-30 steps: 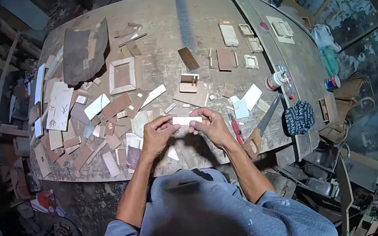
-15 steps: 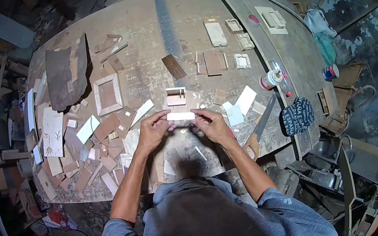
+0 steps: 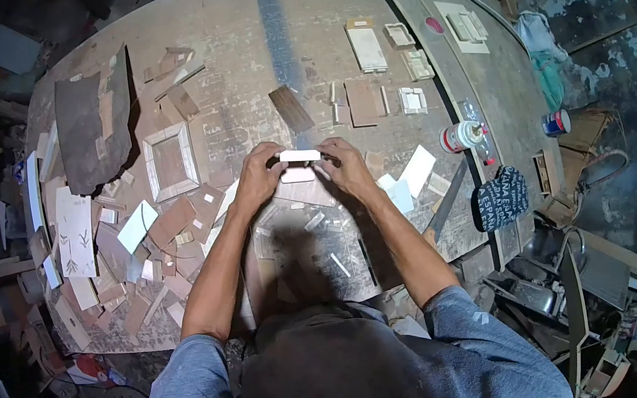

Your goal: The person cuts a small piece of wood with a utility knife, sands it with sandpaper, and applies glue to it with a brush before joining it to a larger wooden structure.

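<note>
Between both hands is a small white rectangular strip point(image 3: 299, 155), held level by its two ends. My left hand point(image 3: 260, 175) pinches the left end with thumb and fingers. The right end is gripped the same way by my right hand point(image 3: 344, 165). Just under the strip sits a small box-like wooden piece point(image 3: 298, 175), its back part hidden by the strip; the strip overlaps its top in this view. That piece rests on a flat brown board point(image 3: 306, 193). Beyond the hands lies a dark brown wood piece point(image 3: 291, 108).
Wood offcuts point(image 3: 172, 220) crowd the table's left side, near a square wooden frame point(image 3: 171, 162). At right are a handsaw point(image 3: 450, 201), a white glue bottle point(image 3: 459, 137), a dark printed cap point(image 3: 503, 199) and several small wooden pieces point(image 3: 413, 101).
Both hands have moved forward, carrying the white strip from in front of the small box-like piece to over it. The head view has shifted slightly.
</note>
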The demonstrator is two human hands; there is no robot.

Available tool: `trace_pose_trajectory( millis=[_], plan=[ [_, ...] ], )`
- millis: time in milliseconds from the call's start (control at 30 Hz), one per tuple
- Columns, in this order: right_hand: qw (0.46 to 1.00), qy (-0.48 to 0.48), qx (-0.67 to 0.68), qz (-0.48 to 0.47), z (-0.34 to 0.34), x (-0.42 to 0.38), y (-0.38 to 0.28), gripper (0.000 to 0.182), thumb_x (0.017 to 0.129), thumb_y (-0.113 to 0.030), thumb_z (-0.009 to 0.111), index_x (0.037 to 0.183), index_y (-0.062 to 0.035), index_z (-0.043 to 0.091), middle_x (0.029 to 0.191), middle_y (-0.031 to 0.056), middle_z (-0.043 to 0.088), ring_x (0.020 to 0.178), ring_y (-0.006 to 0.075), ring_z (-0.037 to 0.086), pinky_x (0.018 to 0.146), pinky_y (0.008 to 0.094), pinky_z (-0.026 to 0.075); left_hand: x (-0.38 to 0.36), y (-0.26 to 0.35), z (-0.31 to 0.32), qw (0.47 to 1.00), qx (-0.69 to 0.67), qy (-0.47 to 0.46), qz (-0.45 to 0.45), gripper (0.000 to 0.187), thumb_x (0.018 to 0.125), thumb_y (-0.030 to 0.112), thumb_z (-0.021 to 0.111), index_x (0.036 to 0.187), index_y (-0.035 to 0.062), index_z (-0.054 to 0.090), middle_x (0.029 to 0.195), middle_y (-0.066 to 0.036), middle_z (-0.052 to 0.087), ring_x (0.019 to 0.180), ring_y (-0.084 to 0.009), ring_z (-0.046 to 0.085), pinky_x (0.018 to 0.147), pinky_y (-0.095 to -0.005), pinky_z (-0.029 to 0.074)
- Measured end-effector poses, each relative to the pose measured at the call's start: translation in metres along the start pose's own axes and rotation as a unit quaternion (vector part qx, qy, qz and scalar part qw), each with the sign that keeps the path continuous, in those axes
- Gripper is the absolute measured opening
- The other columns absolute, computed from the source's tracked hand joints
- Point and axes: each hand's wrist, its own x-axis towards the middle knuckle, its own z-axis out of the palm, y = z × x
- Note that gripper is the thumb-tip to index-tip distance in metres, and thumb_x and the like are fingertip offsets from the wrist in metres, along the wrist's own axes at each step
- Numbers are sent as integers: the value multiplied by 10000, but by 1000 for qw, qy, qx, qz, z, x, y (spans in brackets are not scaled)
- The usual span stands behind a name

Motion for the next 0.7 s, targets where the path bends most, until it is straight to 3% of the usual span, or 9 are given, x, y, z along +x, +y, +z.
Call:
trace_pose_trajectory(
  millis=[200,500,700],
  plan=[
    [1000,-16,-2,-22,-1,4,4,297,858,-36,700,1141,54,689,1136,215,656,1044,379,655,915,396,517,1,-8,3,1000,3,-14,-27,307,832,2,722,1127,-71,677,1091,-200,690,1020,-330,676,917,-364,515],
    [999,-30,6,-32,0,3,6,299,850,-36,703,1131,66,679,1144,220,651,1041,377,649,915,395,516,1,-9,0,999,-14,-29,-41,314,833,14,737,1129,-66,670,1061,-186,691,972,-292,682,864,-354,525],
    [999,-29,1,-45,3,3,12,302,843,-35,695,1121,79,670,1161,227,651,1057,385,644,929,400,515,1,-3,-4,998,-7,-39,-39,276,810,7,718,1070,-71,670,991,-205,676,915,-318,676,834,-380,527]
  ],
)
